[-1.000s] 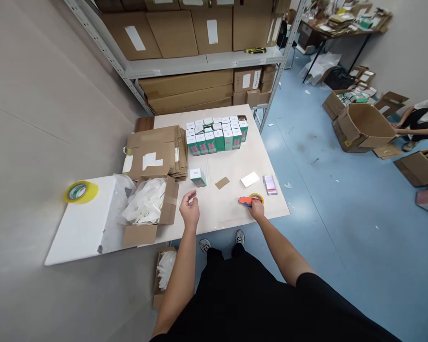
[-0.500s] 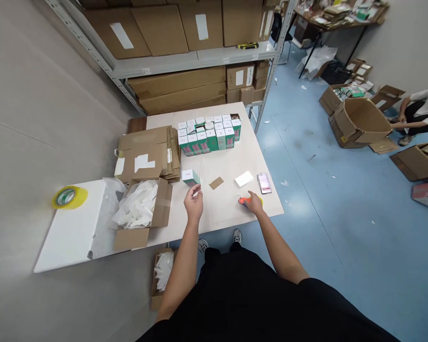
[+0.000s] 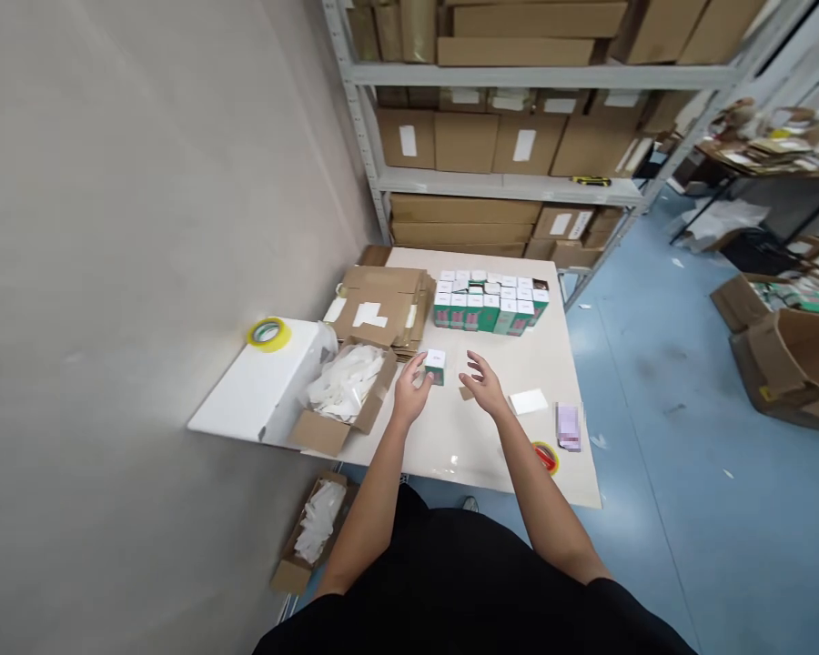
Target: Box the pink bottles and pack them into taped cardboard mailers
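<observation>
A small green-and-white box point(image 3: 435, 367) stands upright on the pale table point(image 3: 443, 446). My left hand point(image 3: 411, 393) is at its left side, fingers and thumb spread, with the thumb against or very near the box's lower corner. To the right of the box, my right hand point(image 3: 483, 385) is open and holds nothing, with a gap between it and the box. Under the right hand lies a piece of brown card point(image 3: 465, 394), partly covered. A roll of tape with a red part point(image 3: 544, 458) lies beside my right forearm.
Rows of green-and-white boxes point(image 3: 490, 312) stand at the table's back. Flattened cartons point(image 3: 375, 300) and an open carton of white plastic packing point(image 3: 345, 382) are on the left. A white card point(image 3: 528, 401) and a phone point(image 3: 569, 426) lie right. Shelving point(image 3: 505, 182) rises behind.
My right hand has let go of the tape and moved left toward the small box. My left hand has shifted to the box's left side. The view has swung left.
</observation>
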`<state>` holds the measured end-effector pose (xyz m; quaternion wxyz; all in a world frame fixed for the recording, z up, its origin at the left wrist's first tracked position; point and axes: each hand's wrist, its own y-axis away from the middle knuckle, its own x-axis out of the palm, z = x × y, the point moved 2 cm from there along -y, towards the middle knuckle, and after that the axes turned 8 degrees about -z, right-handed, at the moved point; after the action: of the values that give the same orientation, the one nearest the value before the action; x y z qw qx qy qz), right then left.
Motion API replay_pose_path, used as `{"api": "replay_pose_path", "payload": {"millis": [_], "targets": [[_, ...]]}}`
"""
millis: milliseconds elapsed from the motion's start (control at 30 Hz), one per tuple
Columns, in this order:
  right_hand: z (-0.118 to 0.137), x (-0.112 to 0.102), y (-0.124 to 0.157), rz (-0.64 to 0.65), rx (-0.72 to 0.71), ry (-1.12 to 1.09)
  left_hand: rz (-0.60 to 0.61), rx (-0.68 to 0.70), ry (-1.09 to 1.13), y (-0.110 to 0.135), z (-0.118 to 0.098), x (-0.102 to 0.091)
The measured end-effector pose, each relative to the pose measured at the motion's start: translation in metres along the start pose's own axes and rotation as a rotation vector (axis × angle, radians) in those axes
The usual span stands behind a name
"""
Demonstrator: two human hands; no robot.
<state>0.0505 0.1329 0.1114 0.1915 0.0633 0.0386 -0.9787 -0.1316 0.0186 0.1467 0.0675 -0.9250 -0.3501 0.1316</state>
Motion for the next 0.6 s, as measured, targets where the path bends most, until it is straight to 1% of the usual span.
{"api": "replay_pose_path", "payload": {"millis": [67, 167, 233, 333, 400, 467, 600], "targets": [[0.004, 0.035, -0.020, 0.048, -0.020, 0.024, -0.050, -0.033, 0.002, -0.018, 0.012, -0.030], [0.007, 0.084, -0.050, 0.087, -0.040, 0.068, -0.120, -0.080, 0.010, -0.052, 0.033, -0.072], [0.009, 0.115, -0.071, 0.094, -0.048, 0.089, -0.152, -0.100, -0.003, -0.079, 0.048, -0.097], [0.010, 0.159, -0.105, 0.099, -0.065, 0.130, -0.153, -0.100, -0.021, -0.126, 0.069, -0.130], [0.011, 0.187, -0.128, 0.098, -0.067, 0.162, -0.125, -0.098, -0.018, -0.161, 0.083, -0.147], [0.009, 0.213, -0.151, 0.089, -0.051, 0.188, -0.089, -0.110, -0.024, -0.197, 0.099, -0.159], [0.001, 0.256, -0.191, 0.076, -0.001, 0.231, 0.023, -0.164, -0.095, -0.270, 0.135, -0.171]]}}
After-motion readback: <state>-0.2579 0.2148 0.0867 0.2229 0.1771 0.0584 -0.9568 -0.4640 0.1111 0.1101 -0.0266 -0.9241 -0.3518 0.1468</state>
